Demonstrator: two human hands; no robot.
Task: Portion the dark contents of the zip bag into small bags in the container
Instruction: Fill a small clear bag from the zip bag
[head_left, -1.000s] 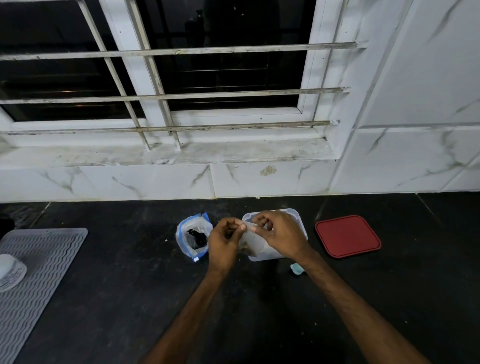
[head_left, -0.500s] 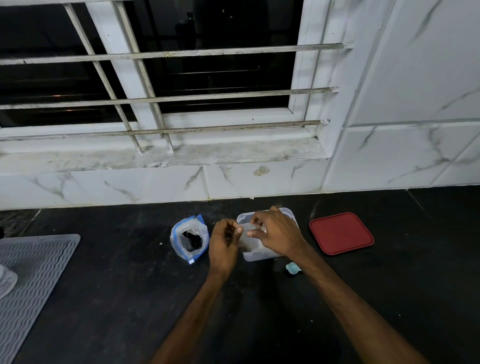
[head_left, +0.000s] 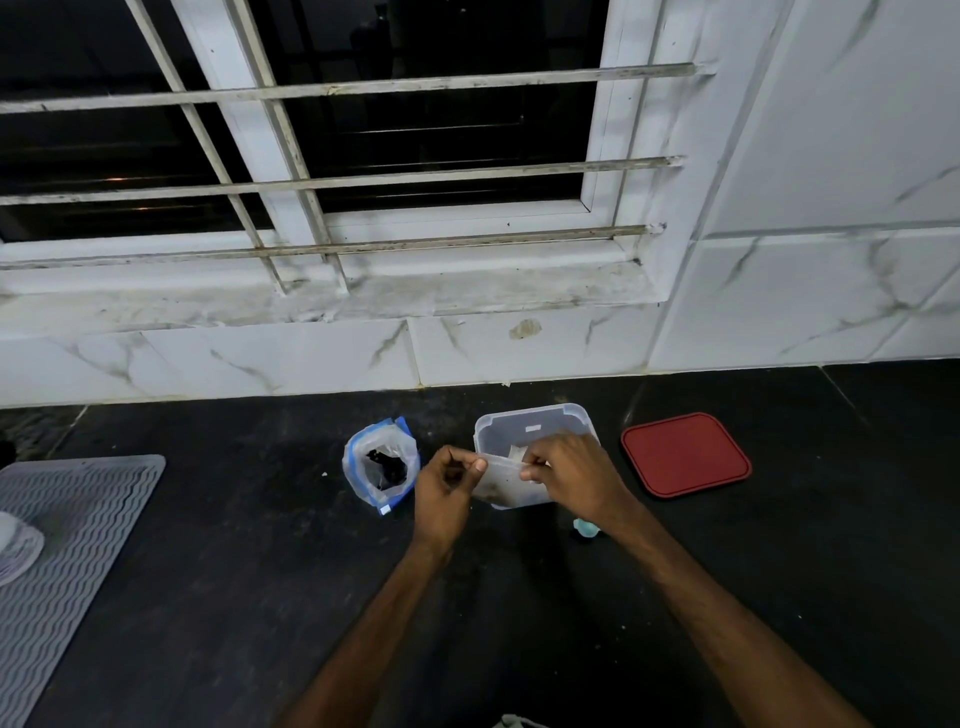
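Left hand (head_left: 445, 486) and right hand (head_left: 574, 470), curled, pinch a small bag (head_left: 501, 480) (stretched between both hands) over the container (head_left: 537, 415).

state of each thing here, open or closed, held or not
zip bag: open, standing upright, dark contents inside
container: open, lid off
red lid: off, lying flat right of the container
small bag: held over the container's near side by both hands
left hand: pinches the small bag's top left
right hand: pinches the small bag's top right

open zip bag (head_left: 381, 464), small bag (head_left: 502, 481) at container (head_left: 535, 422)
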